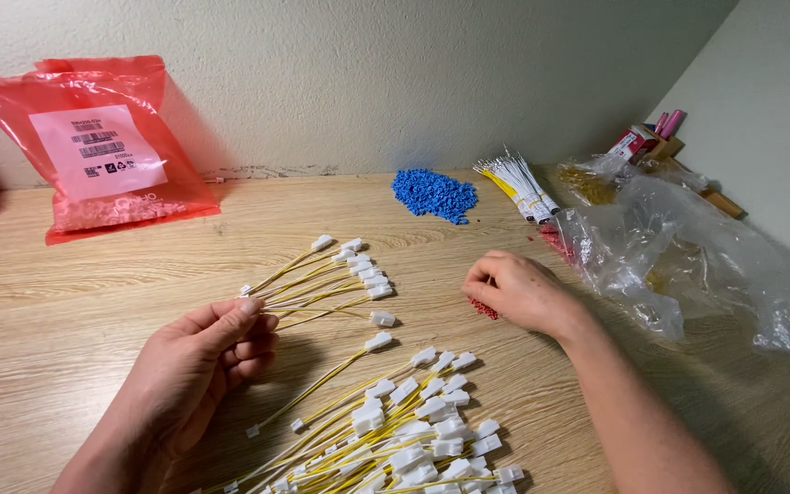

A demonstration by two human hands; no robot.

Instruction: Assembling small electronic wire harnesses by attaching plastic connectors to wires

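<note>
My left hand [203, 361] pinches one end of a fan of yellow wires with white plug connectors [340, 274], which spreads out to the right over the wooden table [75, 284]. My right hand [518, 291] rests knuckles-up on the table, its fingers curled over a small heap of tiny red parts [484, 309]; what lies inside the fingers is hidden. Below and between both hands lies a larger pile of the same yellow wires with white connectors [404, 430].
A heap of small blue parts [433, 194] lies at the back, with a bundle of white and yellow wires [516, 186] beside it. Crumpled clear plastic bags [678, 247] fill the right side. A red plastic bag [102, 146] leans on the wall at left.
</note>
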